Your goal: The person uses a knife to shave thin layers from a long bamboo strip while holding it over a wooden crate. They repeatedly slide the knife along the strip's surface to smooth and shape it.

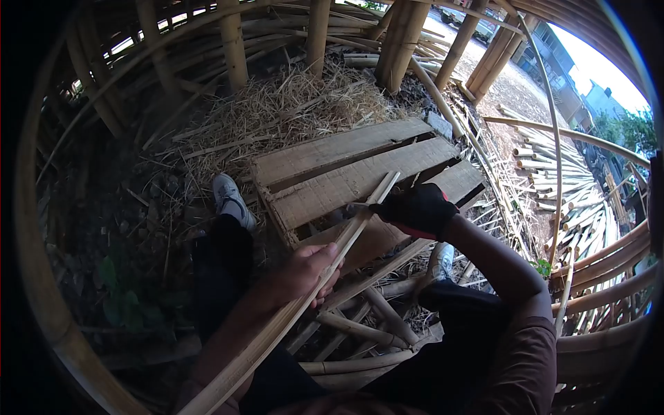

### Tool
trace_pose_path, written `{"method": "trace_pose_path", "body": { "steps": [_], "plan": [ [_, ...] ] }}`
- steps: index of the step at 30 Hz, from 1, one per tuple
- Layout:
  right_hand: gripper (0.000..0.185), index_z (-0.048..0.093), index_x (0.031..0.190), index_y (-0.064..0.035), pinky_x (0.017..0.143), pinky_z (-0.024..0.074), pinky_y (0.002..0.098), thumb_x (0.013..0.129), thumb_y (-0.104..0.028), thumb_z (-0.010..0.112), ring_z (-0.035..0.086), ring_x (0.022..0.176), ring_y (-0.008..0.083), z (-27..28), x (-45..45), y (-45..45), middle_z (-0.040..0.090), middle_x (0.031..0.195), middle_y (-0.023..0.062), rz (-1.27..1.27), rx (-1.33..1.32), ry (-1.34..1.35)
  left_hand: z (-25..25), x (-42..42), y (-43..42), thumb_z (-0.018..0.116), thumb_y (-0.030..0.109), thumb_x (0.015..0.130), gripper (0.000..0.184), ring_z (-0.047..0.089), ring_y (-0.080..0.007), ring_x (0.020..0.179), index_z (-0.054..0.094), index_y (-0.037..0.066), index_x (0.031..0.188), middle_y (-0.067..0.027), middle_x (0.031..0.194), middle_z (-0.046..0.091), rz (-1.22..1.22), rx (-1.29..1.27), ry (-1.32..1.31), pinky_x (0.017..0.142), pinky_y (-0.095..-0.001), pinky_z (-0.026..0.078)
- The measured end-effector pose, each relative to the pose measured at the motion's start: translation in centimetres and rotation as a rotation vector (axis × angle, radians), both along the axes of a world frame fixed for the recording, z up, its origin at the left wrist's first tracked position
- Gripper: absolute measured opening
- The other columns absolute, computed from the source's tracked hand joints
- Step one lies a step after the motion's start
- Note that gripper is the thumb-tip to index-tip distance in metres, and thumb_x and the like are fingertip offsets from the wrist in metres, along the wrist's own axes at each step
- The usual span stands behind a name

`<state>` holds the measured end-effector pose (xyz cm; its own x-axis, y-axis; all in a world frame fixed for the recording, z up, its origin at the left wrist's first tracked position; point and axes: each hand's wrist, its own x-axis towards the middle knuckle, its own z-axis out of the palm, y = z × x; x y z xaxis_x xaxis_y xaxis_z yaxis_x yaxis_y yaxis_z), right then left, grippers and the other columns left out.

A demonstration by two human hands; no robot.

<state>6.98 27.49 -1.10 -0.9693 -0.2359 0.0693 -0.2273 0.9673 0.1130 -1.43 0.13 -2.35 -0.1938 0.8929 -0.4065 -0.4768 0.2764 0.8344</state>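
A long split bamboo strip (283,324) runs slantwise from the bottom edge up to the middle of the view. My bare left hand (315,271) is closed around it partway along. Near the strip's far end, my right hand (418,211), in a black glove with red on it, is closed on a small blade-like tool (356,207). The tool's greyish tip lies against the strip; its handle is hidden in the glove. Beneath both hands stands a low wooden slat platform (346,176) with gaps between its boards.
Thin shavings (304,104) are heaped behind the platform. Bamboo posts (401,48) rise at the back, and cut bamboo poles (581,183) lie piled at right. Crossed bamboo pieces (363,328) lie between my legs. A shoe (232,200) is left of the platform.
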Motion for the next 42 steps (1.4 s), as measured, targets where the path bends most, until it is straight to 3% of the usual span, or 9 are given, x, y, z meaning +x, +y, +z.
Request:
{"method": "trace_pose_path", "body": {
  "steps": [6,7,11,16,19,26,30,36,42],
  "plan": [
    [0.023,0.070,0.109,-0.0272,0.054,0.0518,0.0366,0.089,-0.029,0.058,0.065,0.066,0.0244,-0.6,-0.4,0.5,0.067,0.078,0.0025,0.126,-0.015,0.068,-0.5,0.3,0.1,0.036,0.043,0.103,0.039,0.039,-0.0079,0.040,0.048,0.007,0.092,0.0005,0.052,0.042,0.015,-0.027,-0.022,0.039,-0.0218,0.037],
    [0.024,0.071,0.105,-0.0270,0.062,0.0548,0.0393,0.094,-0.037,0.052,0.068,0.075,0.0286,-1.1,-1.3,2.6,0.069,0.084,0.0075,0.056,0.040,-0.021,-0.6,0.1,0.1,0.036,0.042,0.103,0.039,0.039,-0.0077,0.040,0.048,0.007,0.092,0.0005,0.052,0.042,0.010,-0.025,-0.004,0.039,-0.0219,0.037],
    [0.024,0.071,0.090,-0.0232,0.060,0.0538,0.0390,0.093,-0.039,0.053,0.068,0.072,0.0283,-0.8,-1.4,2.5,0.069,0.077,0.0061,-0.090,0.004,-0.103,-0.3,0.0,0.3,0.037,0.042,0.103,0.038,0.040,-0.0074,0.041,0.049,0.007,0.093,0.0005,0.052,0.042,0.019,-0.018,-0.034,0.039,-0.0218,0.038],
    [0.025,0.071,0.091,-0.0242,0.057,0.0534,0.0380,0.092,-0.041,0.052,0.067,0.070,0.0251,0.4,0.6,-1.4,0.069,0.079,0.0045,-0.071,0.017,-0.103,-0.5,-0.2,0.3,0.037,0.042,0.103,0.037,0.040,-0.0074,0.040,0.049,0.007,0.093,0.0005,0.053,0.042,-0.013,0.004,-0.018,0.039,-0.0217,0.038],
    [0.026,0.069,0.110,-0.0314,0.061,0.0542,0.0394,0.094,-0.038,0.050,0.067,0.072,0.0286,-1.3,-1.3,2.4,0.068,0.079,0.0070,-0.093,0.116,-0.085,-0.3,0.2,0.2,0.037,0.042,0.103,0.037,0.040,-0.0076,0.040,0.049,0.008,0.093,0.0005,0.053,0.043,0.004,-0.022,-0.027,0.039,-0.0216,0.038],
    [0.026,0.070,0.106,-0.0297,0.064,0.0550,0.0400,0.095,-0.040,0.049,0.068,0.074,0.0282,0.6,-0.9,1.2,0.069,0.082,0.0076,-0.220,0.034,-0.176,-0.1,0.0,0.1,0.037,0.042,0.103,0.038,0.040,-0.0077,0.040,0.049,0.008,0.093,0.0010,0.053,0.042,-0.004,-0.003,-0.044,0.039,-0.0216,0.038],
    [0.030,0.071,0.101,-0.0260,0.063,0.0547,0.0413,0.094,-0.045,0.048,0.068,0.076,0.0302,-0.9,0.1,1.4,0.069,0.081,0.0079,-0.049,-0.063,-0.076,0.2,0.3,0.1,0.036,0.042,0.103,0.039,0.039,-0.0075,0.038,0.049,0.006,0.093,0.0016,0.052,0.041,0.011,-0.028,0.015,0.039,-0.0219,0.038],
    [0.047,0.071,0.095,-0.0176,0.068,0.0533,0.0441,0.098,-0.052,0.038,0.068,0.079,0.0322,-0.9,-2.6,7.6,0.070,0.085,0.0122,-0.410,0.145,-0.243,0.0,0.0,0.1,0.036,0.041,0.103,0.039,0.039,-0.0081,0.039,0.050,0.006,0.093,0.0011,0.052,0.041,0.014,-0.012,-0.048,0.039,-0.0221,0.039],
    [0.043,0.071,0.101,-0.0176,0.070,0.0538,0.0433,0.097,-0.049,0.041,0.068,0.080,0.0317,-0.8,-1.2,3.3,0.070,0.084,0.0115,-0.229,-0.084,-0.176,0.2,0.1,0.1,0.036,0.040,0.103,0.039,0.040,-0.0079,0.040,0.050,0.005,0.093,0.0015,0.052,0.041,0.000,0.014,-0.013,0.039,-0.0215,0.039]
  ]
}}
